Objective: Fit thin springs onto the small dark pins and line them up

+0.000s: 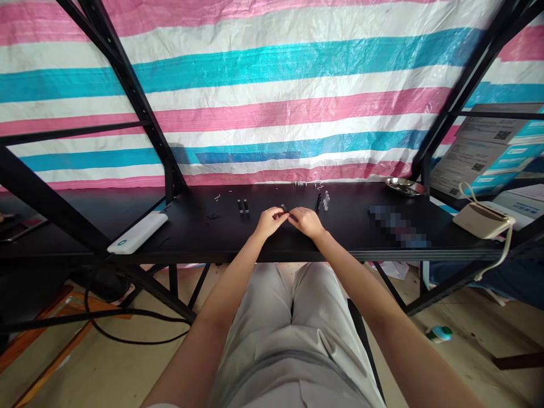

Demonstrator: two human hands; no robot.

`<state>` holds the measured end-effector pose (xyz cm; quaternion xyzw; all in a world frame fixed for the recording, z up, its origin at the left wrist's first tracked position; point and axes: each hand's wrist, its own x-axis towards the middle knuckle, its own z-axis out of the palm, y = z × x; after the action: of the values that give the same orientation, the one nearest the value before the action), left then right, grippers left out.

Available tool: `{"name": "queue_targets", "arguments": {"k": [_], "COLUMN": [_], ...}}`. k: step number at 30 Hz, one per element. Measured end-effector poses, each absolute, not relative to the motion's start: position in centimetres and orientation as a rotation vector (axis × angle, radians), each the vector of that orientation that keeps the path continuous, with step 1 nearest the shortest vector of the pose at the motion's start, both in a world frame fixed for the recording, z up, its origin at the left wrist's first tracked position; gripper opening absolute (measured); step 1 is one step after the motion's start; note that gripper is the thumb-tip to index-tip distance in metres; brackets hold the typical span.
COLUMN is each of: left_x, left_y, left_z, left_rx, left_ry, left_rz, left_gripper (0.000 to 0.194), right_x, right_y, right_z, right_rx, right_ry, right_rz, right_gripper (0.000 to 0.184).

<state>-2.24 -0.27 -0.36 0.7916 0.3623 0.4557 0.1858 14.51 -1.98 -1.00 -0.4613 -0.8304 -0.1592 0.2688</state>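
Observation:
My left hand (271, 221) and my right hand (306, 220) meet over the front middle of the black table (204, 235), fingertips pinched together. Between them is a small dark tube (283, 208) with a pale end, mostly covered by the fingers. Left of my hands, two short black tubes with clear ends (243, 207) stand side by side. Just beyond my right hand are several clear tubes (326, 200), with small black pieces (319, 200) beside them. A row of tiny pale parts (300, 184) lies at the table's back edge.
On the left lies a white oblong device (138, 233). A shiny metal dish (405, 186) sits at the back right, near a cream pouch with a cord (483, 220). Black frame posts (140, 107) rise at both sides; a striped sheet (289, 85) hangs behind.

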Motion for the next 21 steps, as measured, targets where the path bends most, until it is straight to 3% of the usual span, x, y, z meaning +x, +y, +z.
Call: {"name": "queue_targets", "arguments": {"k": [5,10,21], "left_x": [-2.4,-3.3,-5.9], "left_y": [0.0,0.4,1.7], "left_z": [-0.6,-0.1,1.7], "left_rx": [2.207,1.991,1.838], "left_ry": [1.124,1.630,2.277], "left_rz": [1.333,1.425,0.893], "left_gripper": [0.016,0.015,0.020], "right_x": [14.3,14.1,14.0], "right_y": [-2.1,-2.2,-2.4], "right_z": [-1.1,-0.9,-0.6], "right_rx": [-1.286,-1.342,-1.389], "right_ry": [-2.249,-2.235,-2.225], "right_rz": [-0.300,-0.172,-0.116], "right_gripper": [0.033,0.036,0.027]}}
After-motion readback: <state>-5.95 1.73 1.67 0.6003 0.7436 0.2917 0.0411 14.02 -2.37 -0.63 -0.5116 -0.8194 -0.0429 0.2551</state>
